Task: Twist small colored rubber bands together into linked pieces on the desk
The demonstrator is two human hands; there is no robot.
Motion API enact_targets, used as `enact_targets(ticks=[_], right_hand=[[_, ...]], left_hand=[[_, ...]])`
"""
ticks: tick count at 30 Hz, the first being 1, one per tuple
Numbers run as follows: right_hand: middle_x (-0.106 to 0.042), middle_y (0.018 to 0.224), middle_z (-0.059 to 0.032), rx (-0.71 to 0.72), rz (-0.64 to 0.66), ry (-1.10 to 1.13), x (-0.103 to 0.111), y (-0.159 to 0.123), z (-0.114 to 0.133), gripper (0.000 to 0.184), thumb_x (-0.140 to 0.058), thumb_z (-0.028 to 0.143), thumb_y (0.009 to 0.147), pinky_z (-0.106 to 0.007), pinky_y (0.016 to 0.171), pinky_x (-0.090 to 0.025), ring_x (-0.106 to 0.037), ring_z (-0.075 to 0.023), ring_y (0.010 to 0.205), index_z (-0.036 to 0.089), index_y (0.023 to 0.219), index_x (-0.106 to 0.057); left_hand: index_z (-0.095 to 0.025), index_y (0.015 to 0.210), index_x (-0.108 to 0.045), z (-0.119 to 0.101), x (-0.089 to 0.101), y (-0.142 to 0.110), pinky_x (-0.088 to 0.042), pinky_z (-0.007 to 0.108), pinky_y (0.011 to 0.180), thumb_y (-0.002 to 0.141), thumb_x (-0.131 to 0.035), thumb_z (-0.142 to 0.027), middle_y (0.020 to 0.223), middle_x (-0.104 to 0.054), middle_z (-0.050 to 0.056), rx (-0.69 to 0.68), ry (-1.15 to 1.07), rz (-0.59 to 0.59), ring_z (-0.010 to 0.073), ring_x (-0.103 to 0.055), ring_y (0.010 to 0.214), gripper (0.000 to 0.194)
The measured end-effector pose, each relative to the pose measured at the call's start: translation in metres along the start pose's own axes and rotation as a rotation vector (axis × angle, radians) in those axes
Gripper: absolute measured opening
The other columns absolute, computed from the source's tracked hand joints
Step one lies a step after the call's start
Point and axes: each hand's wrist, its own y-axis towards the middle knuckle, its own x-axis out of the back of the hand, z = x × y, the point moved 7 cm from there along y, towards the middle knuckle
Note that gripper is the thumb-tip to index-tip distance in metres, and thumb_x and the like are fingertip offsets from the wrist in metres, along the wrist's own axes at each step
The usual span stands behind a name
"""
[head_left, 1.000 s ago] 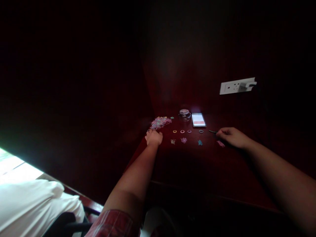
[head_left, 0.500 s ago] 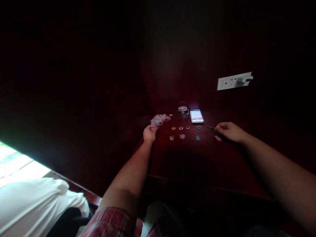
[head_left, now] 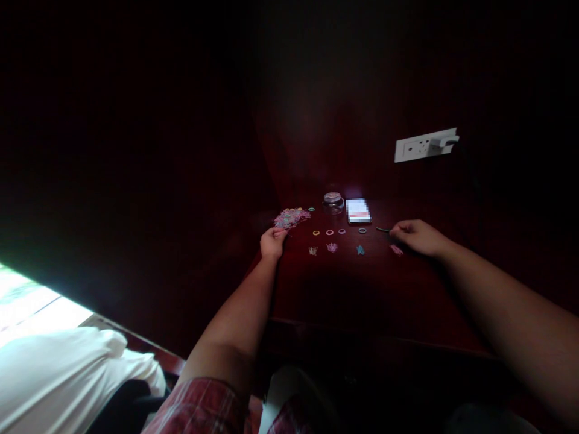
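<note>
My left hand (head_left: 272,242) rests closed at the near edge of a loose pile of small pastel rubber bands (head_left: 292,217); what its fingers hold, if anything, is hidden. On the right, my right hand (head_left: 418,236) pinches a thin greenish stick-like tool (head_left: 383,229) pointing left. Just below that hand lies a small pink bunch of bands (head_left: 396,249). Further left are a blue bunch (head_left: 360,249), a pinkish-purple bunch (head_left: 332,248) and a pale yellow bunch (head_left: 313,251). Behind them sit a yellow ring (head_left: 316,232), a pink ring (head_left: 330,232), a purple ring (head_left: 342,231) and a grey-blue ring (head_left: 362,231).
A clear lidded jar (head_left: 333,202) and a lit phone (head_left: 359,211) stand at the back of the dark red table (head_left: 344,301). A green ring (head_left: 311,209) lies beside the pile. On the wall is a socket (head_left: 425,146) with a plug. White cloth (head_left: 67,374) shows lower left.
The view has shifted very slightly, so the table items sit a little higher and further left. Both hands keep their places, the tool still in my right.
</note>
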Motion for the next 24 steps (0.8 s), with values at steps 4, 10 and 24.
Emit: enact_targets(ticks=[4,10,24], right_hand=[[-0.063,0.060,-0.0028,-0.013,-0.003,-0.011,0.0013,0.0007,0.0007,0.028,-0.059,0.046,0.075,-0.026,0.053,-0.041,-0.054,-0.0147,0.055,0.018,0.068,-0.061],[-0.064,0.062,-0.0032,-0.007,-0.015,-0.048,0.0025,0.0020,-0.0004,0.028,-0.058,0.046,0.074,-0.026,0.056,-0.042,-0.055,-0.0155,0.059,0.019,0.069,-0.062],[-0.061,0.061,-0.0017,0.011,-0.019,-0.070,0.0026,0.0031,-0.0027,0.027,-0.057,0.045,0.076,-0.026,0.055,-0.040,-0.052,-0.0148,0.057,0.019,0.070,-0.060]], left_hand=[[-0.012,0.086,-0.070,-0.0017,0.0008,-0.0017,-0.051,0.026,0.068,0.071,-0.072,-0.026,0.074,-0.072,0.006,0.005,0.023,-0.004,0.0163,-0.066,0.068,0.019],[-0.013,0.082,-0.072,-0.0022,0.0011,-0.0022,-0.051,0.026,0.068,0.071,-0.072,-0.027,0.073,-0.072,0.006,0.009,0.043,-0.005,0.0172,-0.067,0.068,0.018],[-0.012,0.090,-0.072,0.0029,0.0014,0.0014,-0.053,0.028,0.073,0.072,-0.072,-0.028,0.078,-0.073,0.007,-0.002,0.045,0.006,0.0176,-0.068,0.071,0.024]])
